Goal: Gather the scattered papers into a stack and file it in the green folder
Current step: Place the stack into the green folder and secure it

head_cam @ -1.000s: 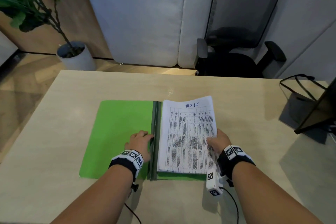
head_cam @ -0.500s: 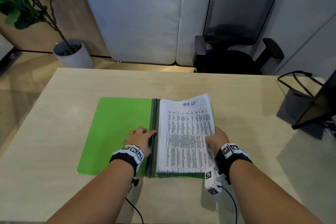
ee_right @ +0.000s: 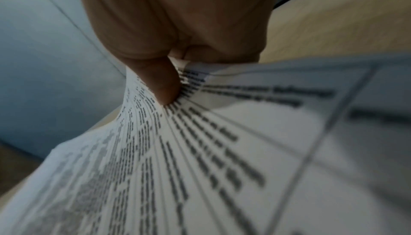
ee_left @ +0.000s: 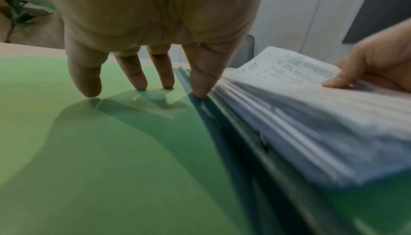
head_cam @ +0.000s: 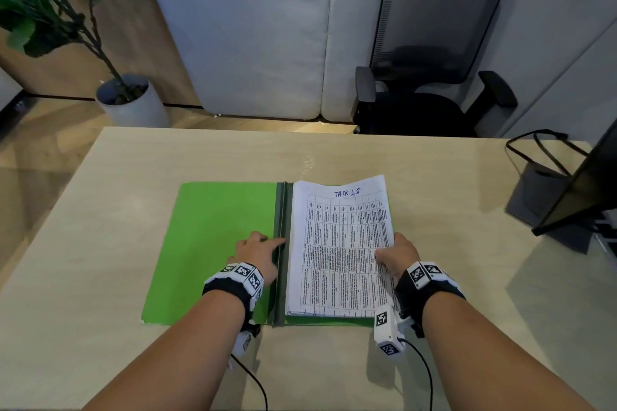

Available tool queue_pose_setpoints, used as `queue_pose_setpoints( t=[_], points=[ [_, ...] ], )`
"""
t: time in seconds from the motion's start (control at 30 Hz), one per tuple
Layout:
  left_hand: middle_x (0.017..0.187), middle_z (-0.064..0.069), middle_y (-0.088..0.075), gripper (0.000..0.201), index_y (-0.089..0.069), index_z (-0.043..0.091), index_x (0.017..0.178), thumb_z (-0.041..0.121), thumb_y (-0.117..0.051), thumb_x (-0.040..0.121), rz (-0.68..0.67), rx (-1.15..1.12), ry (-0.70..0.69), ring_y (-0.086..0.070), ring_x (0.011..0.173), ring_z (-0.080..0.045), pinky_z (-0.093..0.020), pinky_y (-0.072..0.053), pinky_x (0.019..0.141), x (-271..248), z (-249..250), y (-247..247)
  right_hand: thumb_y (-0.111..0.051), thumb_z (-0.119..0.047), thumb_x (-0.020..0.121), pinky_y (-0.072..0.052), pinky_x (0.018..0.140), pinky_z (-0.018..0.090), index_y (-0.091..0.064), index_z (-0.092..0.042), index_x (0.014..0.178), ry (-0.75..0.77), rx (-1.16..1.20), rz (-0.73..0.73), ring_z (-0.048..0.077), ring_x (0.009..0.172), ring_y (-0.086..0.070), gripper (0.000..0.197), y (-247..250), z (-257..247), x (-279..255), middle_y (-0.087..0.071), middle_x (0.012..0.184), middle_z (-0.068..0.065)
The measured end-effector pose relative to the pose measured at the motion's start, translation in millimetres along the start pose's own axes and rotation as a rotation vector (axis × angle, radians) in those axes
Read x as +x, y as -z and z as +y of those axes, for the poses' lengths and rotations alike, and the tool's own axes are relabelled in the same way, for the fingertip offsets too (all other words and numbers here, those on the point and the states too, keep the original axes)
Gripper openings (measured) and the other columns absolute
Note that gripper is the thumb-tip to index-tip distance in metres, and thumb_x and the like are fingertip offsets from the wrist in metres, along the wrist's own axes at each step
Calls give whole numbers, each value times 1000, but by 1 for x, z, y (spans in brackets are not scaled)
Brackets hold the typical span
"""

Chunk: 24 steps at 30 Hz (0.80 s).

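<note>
The green folder (head_cam: pixel 213 243) lies open and flat on the desk, its dark spine (head_cam: pixel 282 243) running down the middle. A stack of printed papers (head_cam: pixel 337 250), headed "TASK LIST", lies on the folder's right half. My left hand (head_cam: pixel 257 252) rests with straight fingers (ee_left: pixel 133 75) on the folder's left flap (ee_left: pixel 89 151), the forefinger touching the spine. My right hand (head_cam: pixel 395 253) pinches the stack's right edge (ee_right: pixel 200 133), thumb on top and fingers beneath, and the sheets there are lifted and bowed.
A black office chair (head_cam: pixel 430 53) stands behind the desk's far edge. A potted plant (head_cam: pixel 130 100) sits on the floor at the far left. A dark monitor (head_cam: pixel 584 183) and its base with cables occupy the desk's right side. A cable trails from each wrist.
The head camera has tilted slightly, shifting the scene a little. Both hands keep their places on the folder and the papers.
</note>
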<state>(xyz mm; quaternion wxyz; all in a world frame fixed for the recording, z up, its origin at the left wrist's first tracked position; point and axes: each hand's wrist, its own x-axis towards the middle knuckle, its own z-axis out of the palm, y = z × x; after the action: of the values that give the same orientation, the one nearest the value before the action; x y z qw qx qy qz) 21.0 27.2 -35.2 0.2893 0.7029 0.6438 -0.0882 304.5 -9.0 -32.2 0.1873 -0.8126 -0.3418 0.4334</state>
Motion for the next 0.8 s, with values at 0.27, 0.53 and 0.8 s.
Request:
queue_pose_setpoints(
  t=[0.27, 0.53, 0.8],
  points=[
    [135, 2, -46, 67, -20, 14, 149, 22, -58, 94, 67, -956, 10, -46, 129, -29, -39, -37, 105, -10, 52, 44, -50, 8, 91, -57, 77, 41, -55, -15, 119, 272, 556, -43, 24, 84, -67, 37, 27, -28, -36, -70, 100, 9],
    [103, 17, -60, 32, -44, 33, 108, 4, -49, 96, 510, -1182, -290, -58, 92, 3, -20, -45, 83, -37, 101, 92, -53, 5, 90, -52, 86, 53, -50, -28, 102, 588, 658, 153, 23, 90, -63, 35, 46, -77, -68, -66, 102, 5],
    [110, -6, -62, 46, -42, 21, 114, -10, -55, 84, 426, -1220, -309, -62, 100, -23, -32, -53, 84, -41, 99, 70, -54, 3, 56, -50, 69, 41, -41, -33, 107, 516, 806, 152, 21, 91, -54, 64, 41, -57, -80, -53, 102, 7]
  ],
)
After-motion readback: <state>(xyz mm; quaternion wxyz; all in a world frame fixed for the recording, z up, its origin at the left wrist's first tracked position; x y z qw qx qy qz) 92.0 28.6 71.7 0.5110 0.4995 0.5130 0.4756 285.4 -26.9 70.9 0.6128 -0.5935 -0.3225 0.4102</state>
